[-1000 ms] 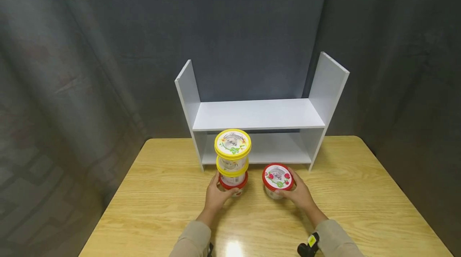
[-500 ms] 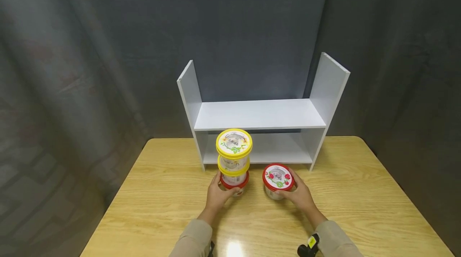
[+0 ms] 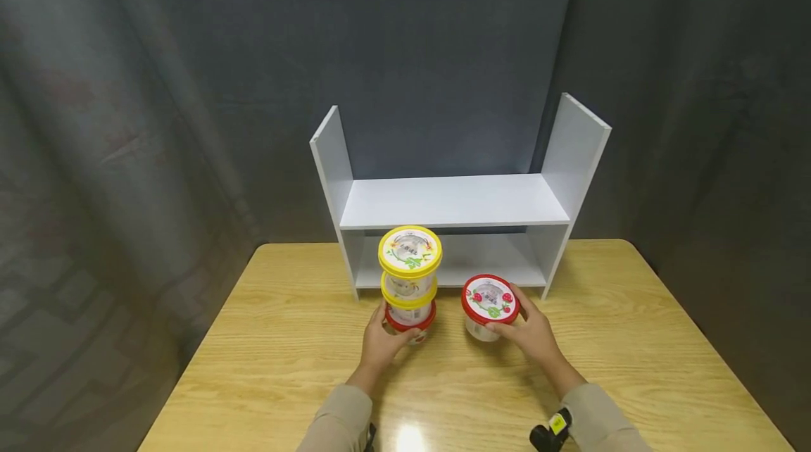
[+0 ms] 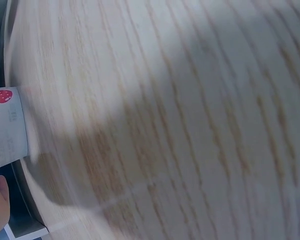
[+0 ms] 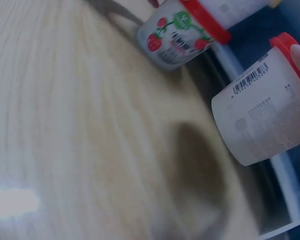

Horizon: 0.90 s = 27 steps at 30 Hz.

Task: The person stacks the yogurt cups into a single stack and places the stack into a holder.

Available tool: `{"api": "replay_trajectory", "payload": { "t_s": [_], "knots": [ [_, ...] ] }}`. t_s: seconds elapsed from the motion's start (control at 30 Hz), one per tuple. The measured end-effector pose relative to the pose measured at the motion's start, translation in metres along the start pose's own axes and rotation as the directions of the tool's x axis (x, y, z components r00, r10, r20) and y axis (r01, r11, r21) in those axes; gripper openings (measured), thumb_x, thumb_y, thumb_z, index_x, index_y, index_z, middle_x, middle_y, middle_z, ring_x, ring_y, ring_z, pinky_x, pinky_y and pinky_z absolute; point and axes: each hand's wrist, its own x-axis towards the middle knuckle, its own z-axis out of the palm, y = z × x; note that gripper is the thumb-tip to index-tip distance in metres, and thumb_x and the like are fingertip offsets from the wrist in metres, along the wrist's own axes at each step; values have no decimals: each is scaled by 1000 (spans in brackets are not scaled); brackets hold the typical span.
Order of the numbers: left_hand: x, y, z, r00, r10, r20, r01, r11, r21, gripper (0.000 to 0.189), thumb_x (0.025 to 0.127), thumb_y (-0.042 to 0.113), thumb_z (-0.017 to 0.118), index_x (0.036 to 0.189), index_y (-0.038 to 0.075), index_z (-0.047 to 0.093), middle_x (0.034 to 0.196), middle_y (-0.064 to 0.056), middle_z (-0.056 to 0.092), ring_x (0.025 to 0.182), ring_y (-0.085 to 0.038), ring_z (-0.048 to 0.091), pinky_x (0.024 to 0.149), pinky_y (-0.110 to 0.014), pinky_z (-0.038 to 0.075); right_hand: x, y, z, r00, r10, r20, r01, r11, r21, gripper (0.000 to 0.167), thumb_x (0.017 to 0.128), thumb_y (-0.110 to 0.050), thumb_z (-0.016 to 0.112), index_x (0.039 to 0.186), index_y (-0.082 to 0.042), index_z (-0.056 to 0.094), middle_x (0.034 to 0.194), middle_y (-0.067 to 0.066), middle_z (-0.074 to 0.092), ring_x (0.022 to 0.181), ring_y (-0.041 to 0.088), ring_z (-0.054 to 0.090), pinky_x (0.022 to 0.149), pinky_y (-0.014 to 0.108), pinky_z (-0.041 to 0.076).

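A stack of three lidded tubs stands before the shelf: two yellow-lidded tubs (image 3: 410, 255) above a red-lidded tub (image 3: 415, 334). My left hand (image 3: 380, 346) grips this bottom tub, thumb at the near side, fingers at its left. To the right, my right hand (image 3: 532, 331) holds another red-lidded tub (image 3: 490, 300) with berries printed on its lid. In the right wrist view that held tub (image 5: 262, 107) is tilted and raised, its shadow apart from it on the table. A white tub side (image 4: 7, 130) with a strawberry shows at the left wrist view's edge.
A white two-tier shelf (image 3: 456, 202) stands at the table's back, just behind the tubs. Its side panels rise above the upper board. The wooden table (image 3: 285, 360) spreads to both sides, with dark grey curtains (image 3: 443, 51) around it.
My right hand has lifted the red-lidded tub off the table and moved it slightly forward, toward the shelf. The stack and my left hand stay nearly in place.
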Motion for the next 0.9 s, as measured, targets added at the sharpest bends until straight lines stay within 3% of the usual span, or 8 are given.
{"api": "replay_trajectory", "payload": {
  "t_s": [0.2, 0.33, 0.57, 0.67, 0.9],
  "knots": [
    [1, 0, 0, 1000, -3, -6, 2, 1000, -19, 91, 57, 31, 79, 132, 7, 34, 122, -12, 44, 110, -26, 42, 91, -39, 35, 1, -21, -9, 998, -61, -1, 61, 998, -4, 86, 65, -22, 76, 134, -4, 27, 133, 21, 30, 121, 38, 24, 96, 51, 24],
    [0, 2, 0, 1000, -23, 10, 23, 997, -76, 87, 58, 25, 79, 131, 8, 34, 121, -12, 45, 109, -26, 42, 90, -37, 37, 2, -36, -15, 994, -107, 0, 107, 994, -8, 86, 65, -19, 76, 134, -3, 27, 132, 21, 31, 121, 37, 24, 95, 51, 24],
    [-6, 28, -5, 997, -60, 43, 67, 980, -188, 82, 62, 6, 76, 130, -1, 32, 119, -21, 45, 105, -34, 44, 86, -41, 40, 5, -59, -25, 985, -172, 12, 173, 985, -17, 88, 63, -16, 77, 134, -3, 27, 133, 21, 29, 117, 37, 31, 90, 49, 33],
    [-4, 19, -3, 997, -65, 47, 73, 977, -199, 84, 61, 8, 77, 131, 1, 32, 120, -19, 46, 105, -33, 45, 87, -40, 40, 7, -72, -31, 981, -190, 32, 191, 981, -28, 90, 64, -18, 77, 136, -7, 25, 135, 20, 26, 118, 38, 28, 87, 49, 37],
    [0, 0, 2, 993, -108, 47, 115, 976, -186, 89, 59, 20, 79, 134, 13, 32, 121, -11, 47, 106, -27, 45, 87, -35, 40, 17, -108, -44, 962, -273, 12, 273, 962, -5, 86, 65, -14, 76, 136, -9, 27, 137, 14, 26, 124, 30, 21, 97, 47, 24]
  ]
}}
